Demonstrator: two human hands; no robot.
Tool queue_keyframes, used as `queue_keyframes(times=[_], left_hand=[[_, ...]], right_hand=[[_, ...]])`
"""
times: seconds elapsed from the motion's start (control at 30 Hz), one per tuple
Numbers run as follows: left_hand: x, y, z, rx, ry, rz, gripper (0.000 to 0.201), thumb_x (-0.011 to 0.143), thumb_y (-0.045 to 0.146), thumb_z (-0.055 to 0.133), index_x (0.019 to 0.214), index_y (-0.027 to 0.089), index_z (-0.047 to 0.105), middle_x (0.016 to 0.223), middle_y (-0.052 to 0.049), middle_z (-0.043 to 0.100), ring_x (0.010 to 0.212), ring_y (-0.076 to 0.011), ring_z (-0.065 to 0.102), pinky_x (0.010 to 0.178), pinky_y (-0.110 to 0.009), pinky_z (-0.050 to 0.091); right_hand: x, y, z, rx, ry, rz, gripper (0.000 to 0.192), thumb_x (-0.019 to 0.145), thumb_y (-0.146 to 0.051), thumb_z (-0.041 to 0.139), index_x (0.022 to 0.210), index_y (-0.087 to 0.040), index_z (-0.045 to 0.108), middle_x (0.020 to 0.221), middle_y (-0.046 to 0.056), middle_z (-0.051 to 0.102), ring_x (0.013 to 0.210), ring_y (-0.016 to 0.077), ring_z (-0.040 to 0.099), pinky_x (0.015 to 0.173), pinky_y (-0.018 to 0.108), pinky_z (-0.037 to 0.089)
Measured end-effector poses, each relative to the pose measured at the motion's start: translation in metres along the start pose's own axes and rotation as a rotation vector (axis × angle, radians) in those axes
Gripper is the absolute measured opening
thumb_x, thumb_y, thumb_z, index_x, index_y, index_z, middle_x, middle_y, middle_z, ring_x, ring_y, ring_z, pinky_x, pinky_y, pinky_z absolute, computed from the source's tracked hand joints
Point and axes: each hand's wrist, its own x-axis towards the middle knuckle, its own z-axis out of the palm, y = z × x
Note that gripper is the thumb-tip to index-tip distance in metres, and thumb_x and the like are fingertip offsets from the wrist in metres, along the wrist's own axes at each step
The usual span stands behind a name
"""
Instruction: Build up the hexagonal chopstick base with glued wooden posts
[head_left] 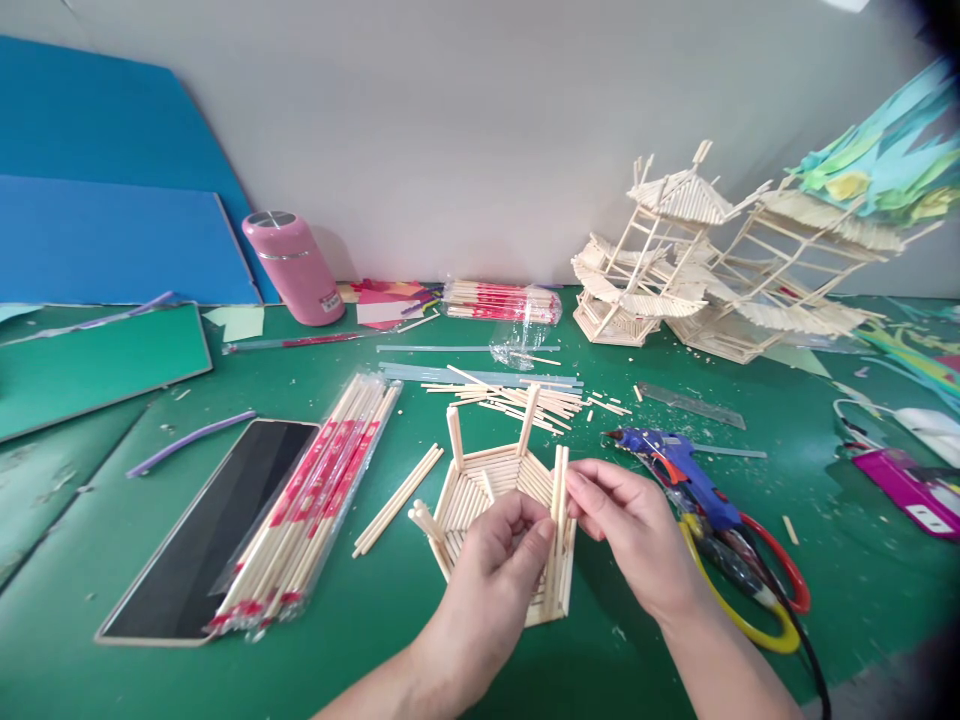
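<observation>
— While we have both hands on the hexagonal stick base (487, 490), where exactly is the piece we are setting?

— The upright stick (559, 500) stands at the base's right-hand edge. Our right hand (637, 530) has thumb and forefinger pinched shut on its upper part, and our left hand (502, 560) is curled closed over the base just beside it, fingers pressing near the stick's foot.

— So how do we do this well?

— We judge that the stick should stand as plumb as the other posts (455, 435) at the base's far side, so we hold it steady and keep the left hand pressing the base flat on the green desk (375, 620).

— And the glue?

— The blue glue gun (675, 465) lies to the right of the base, near the right hand, on top of the red and yellow scissors (757, 590). We cannot tell whether glue is already at the joint.

— Spare material?

— Loose sticks (397, 500) lie just left of the base, a wrapped bundle of chopsticks (315, 500) further left, and cut pieces (517, 400) behind it.
</observation>
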Motion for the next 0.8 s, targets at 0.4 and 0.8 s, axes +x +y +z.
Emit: queue_keyframes(times=[0.4,0.8], left_hand=[[0.0006,0.0039,-0.0002,-0.339,-0.212,-0.135,0.023,0.076,0.034,0.057,0.066,0.016,0.047,0.054,0.003,0.045,0.047,-0.0063,0.033,0.049,-0.021,0.025],[-0.0024,0.0044,0.0037,0.136,-0.099,0.023,0.023,0.072,0.036,0.059,0.079,0.013,0.059,0.061,0.000,0.052,0.054,-0.0099,0.042,0.050,-0.021,0.031]], right_hand=[[-0.0012,0.0047,-0.0012,0.423,-0.140,0.203,0.023,0.073,-0.036,0.061,0.082,-0.016,0.065,0.055,-0.003,0.042,0.049,0.0072,0.034,0.045,0.021,0.030],[0.0004,0.0083,-0.0014,0.461,-0.011,0.123,0.017,0.077,-0.030,0.060,0.085,-0.016,0.065,0.053,-0.005,0.039,0.049,0.0063,0.029,0.045,0.021,0.023]])
